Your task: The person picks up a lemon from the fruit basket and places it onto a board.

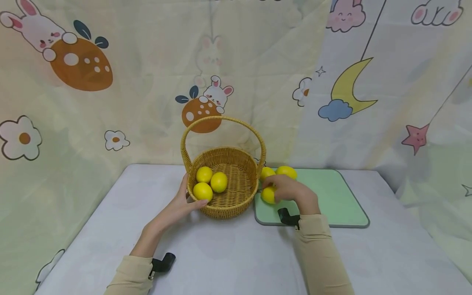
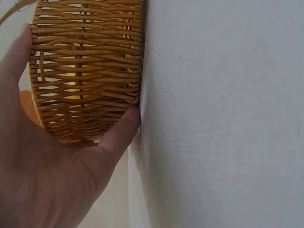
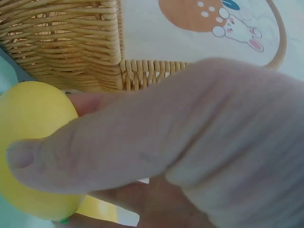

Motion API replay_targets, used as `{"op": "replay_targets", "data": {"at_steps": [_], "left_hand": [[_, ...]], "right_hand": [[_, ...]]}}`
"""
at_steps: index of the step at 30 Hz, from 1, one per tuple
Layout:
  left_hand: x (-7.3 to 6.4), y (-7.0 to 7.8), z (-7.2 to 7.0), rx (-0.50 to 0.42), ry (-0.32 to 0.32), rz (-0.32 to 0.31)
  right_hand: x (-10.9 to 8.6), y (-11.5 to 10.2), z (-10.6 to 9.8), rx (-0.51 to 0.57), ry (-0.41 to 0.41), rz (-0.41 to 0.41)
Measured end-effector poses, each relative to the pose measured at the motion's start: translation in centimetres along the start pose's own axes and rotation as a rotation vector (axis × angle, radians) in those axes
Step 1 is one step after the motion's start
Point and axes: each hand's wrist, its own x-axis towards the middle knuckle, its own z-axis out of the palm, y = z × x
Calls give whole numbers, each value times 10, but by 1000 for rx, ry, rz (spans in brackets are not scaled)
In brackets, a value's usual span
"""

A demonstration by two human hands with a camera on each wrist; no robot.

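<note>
A round wicker basket (image 1: 236,186) with a tall arched handle stands on the table, three yellow lemons (image 1: 219,182) lying together in its left side. My left hand (image 1: 183,203) holds the basket's left side, thumb and fingers spread round the woven wall (image 2: 90,61). Right of the basket, my right hand (image 1: 289,190) grips a lemon (image 3: 38,123) low over the green board, the thumb lying across it. Two more lemons (image 1: 287,172) sit at the board's back left corner, one partly behind the right hand.
The light green board (image 1: 328,200) with a grey edge lies flat, right beside the basket. White cloth covers the table (image 1: 221,254). A curtain (image 1: 147,102) printed with cartoons hangs close behind the table's back edge.
</note>
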Motion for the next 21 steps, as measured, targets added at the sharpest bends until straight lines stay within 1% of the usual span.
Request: {"op": "replay_targets", "data": {"at_steps": [3, 8, 13, 17, 21], "left_hand": [[-1, 0, 0, 1, -1, -6], [-1, 0, 0, -2, -2, -1], [-1, 0, -1, -7, -4, 0], [-1, 0, -1, -6, -1, 1], [-1, 0, -1, 1, 2, 3]], "right_hand": [[0, -3, 1, -30, 46, -6], [2, -9, 3, -69, 100, -23], [7, -8, 5, -122, 151, -20], [9, -7, 7, -125, 195, -10], [11, -6, 7, -122, 214, -5]]}}
